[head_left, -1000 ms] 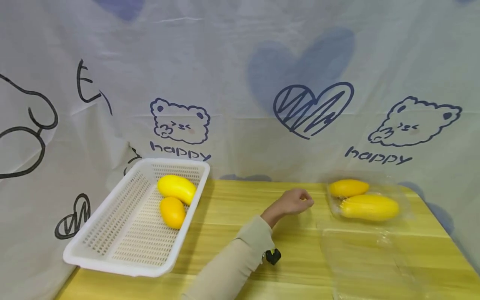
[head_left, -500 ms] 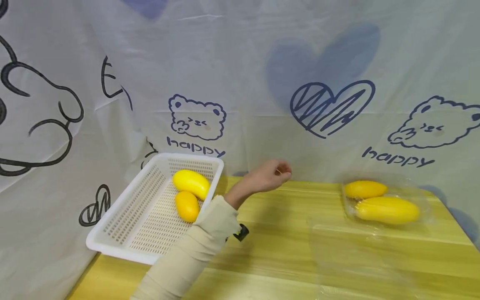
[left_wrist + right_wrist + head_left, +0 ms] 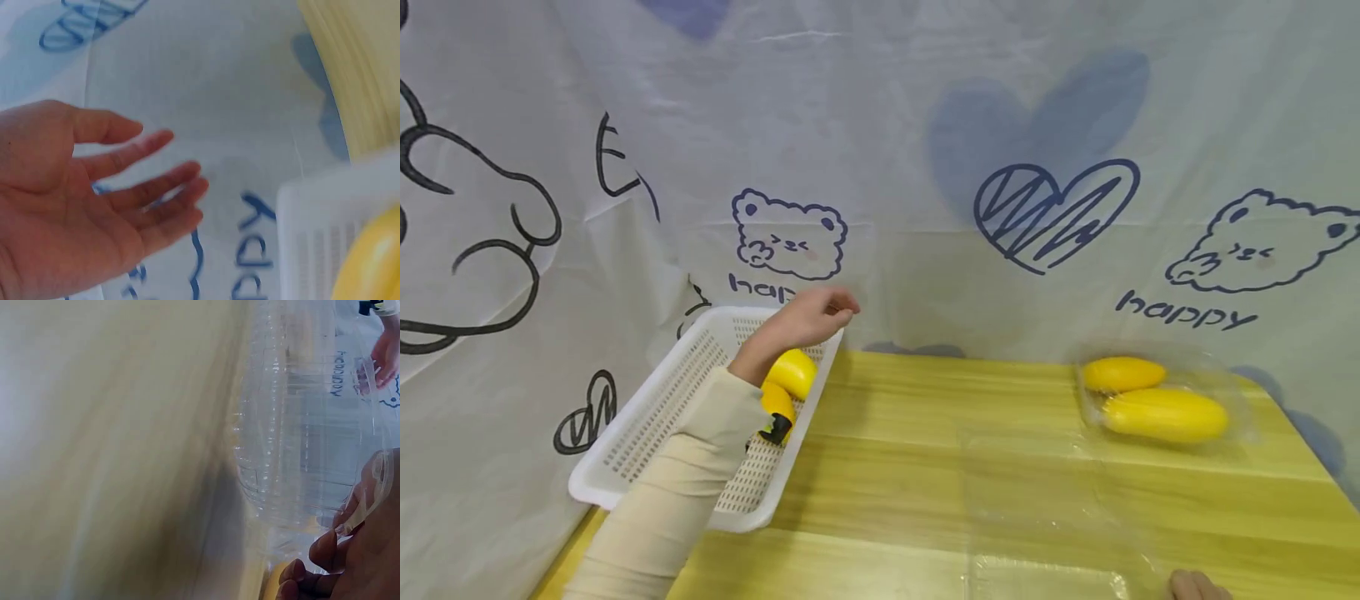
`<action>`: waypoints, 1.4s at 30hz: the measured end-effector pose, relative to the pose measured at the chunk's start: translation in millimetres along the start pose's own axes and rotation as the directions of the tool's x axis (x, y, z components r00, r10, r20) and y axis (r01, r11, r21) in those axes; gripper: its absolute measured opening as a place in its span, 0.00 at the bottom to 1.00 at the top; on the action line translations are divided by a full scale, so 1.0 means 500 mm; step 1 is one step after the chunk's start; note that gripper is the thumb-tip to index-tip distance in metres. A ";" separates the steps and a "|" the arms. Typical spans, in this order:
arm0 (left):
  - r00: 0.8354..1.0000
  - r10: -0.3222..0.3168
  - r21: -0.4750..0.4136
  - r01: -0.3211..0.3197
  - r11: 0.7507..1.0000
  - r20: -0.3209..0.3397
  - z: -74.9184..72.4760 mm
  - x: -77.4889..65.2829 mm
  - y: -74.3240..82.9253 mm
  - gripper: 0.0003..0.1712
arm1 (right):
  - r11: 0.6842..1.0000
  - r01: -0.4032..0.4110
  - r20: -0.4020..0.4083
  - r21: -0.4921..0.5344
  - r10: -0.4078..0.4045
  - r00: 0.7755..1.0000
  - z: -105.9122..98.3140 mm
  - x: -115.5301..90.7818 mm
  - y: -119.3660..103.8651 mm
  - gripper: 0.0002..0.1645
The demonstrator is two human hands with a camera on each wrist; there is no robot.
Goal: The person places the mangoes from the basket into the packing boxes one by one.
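My left hand (image 3: 816, 317) hangs over the back of the white plastic basket (image 3: 625, 442), its fingers loosely bent and holding nothing. The left wrist view shows the palm of that left hand (image 3: 81, 206) apart from the basket's rim. Below it in the basket lie a yellow mango-like fruit (image 3: 797, 372) and an orange-yellow one (image 3: 777, 402), both partly hidden by my forearm. At the bottom edge of the head view only the fingers of my right hand (image 3: 1197, 585) show. In the right wrist view, my right hand (image 3: 369, 550) pinches the rim of a clear plastic box (image 3: 306, 437).
Another clear plastic box (image 3: 1243, 417) stands at the back right of the wooden table (image 3: 880, 467). Inside it lie a smaller orange-yellow fruit (image 3: 1123, 374) and a larger, long yellow one (image 3: 1165, 415). A printed cloth (image 3: 910, 275) hangs behind the table.
My left hand has swung left from mid-table to above the basket. The clear box at the front has slid left, and my right fingers have come into view. The head view has shifted slightly.
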State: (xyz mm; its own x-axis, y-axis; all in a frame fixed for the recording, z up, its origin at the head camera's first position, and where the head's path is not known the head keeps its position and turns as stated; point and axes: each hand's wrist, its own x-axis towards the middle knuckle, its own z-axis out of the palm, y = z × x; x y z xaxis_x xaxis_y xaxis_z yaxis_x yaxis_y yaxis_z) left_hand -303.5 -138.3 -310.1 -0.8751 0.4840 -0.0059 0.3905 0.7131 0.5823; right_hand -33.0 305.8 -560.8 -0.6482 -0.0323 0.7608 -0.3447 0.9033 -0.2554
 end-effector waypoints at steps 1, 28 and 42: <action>1.000 0.003 0.001 -0.003 1.000 0.002 -0.005 -0.003 -0.014 0.17 | 1.000 -0.011 0.021 0.021 0.011 1.000 -0.003 0.008 -0.011 0.16; 0.973 -0.110 0.211 0.067 0.975 0.202 -0.008 -0.020 -0.255 0.30 | 0.927 -0.353 0.643 -0.126 0.347 0.683 0.036 0.194 -0.129 0.14; 0.927 -0.287 0.343 0.195 0.919 0.240 0.017 -0.001 -0.280 0.40 | 0.954 -0.291 0.556 -0.073 0.281 0.782 0.098 0.245 -0.144 0.14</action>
State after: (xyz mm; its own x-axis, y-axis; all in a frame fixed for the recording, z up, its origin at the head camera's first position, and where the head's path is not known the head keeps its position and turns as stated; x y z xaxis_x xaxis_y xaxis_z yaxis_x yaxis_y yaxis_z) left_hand -355.1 -234.1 -398.5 -0.8547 0.3661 -0.3679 0.2859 0.9237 0.2550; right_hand -121.0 215.9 -478.3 -0.9815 -0.0089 0.1914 -0.0904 0.9023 -0.4216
